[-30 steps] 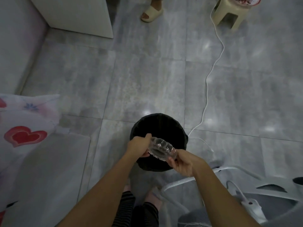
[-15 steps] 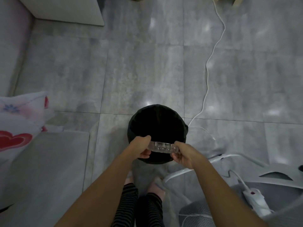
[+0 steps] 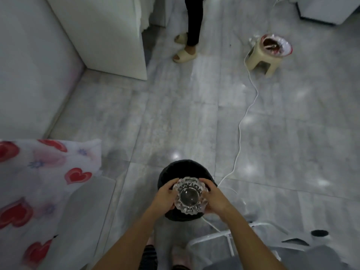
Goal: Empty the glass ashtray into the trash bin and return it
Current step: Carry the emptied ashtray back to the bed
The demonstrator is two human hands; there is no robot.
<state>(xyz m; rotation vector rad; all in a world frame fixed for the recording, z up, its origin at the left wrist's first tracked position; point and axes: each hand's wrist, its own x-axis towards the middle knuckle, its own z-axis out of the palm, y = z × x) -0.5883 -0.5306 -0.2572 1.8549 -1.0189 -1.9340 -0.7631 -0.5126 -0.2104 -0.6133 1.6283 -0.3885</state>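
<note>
Ashtray: The glass ashtray point(image 3: 190, 197) is in both my hands, right over the trash bin point(image 3: 185, 170). Its open side faces up at me. The round middle looks dark and bare, but the light is dim, so I am not sure.
Left hand: My left hand point(image 3: 165, 195) wraps tight on the left edge of the ashtray, with fingers curled under it.
Right hand: My right hand point(image 3: 213, 197) grips the right edge the same way.
Trash bin: It is black and round and stands on the grey tile floor point(image 3: 175, 114), just in front of my feet.
Cord: A white cord point(image 3: 240, 133) runs over the floor past the right side of the bin, up to a small stool point(image 3: 261, 61).
Stool: A bowl point(image 3: 276, 45) sits on top of it.
Left side: A cloth with red hearts point(image 3: 48, 172) lies there.
Far away: Another person's leg point(image 3: 191, 20) and sandals show at the top.
</note>
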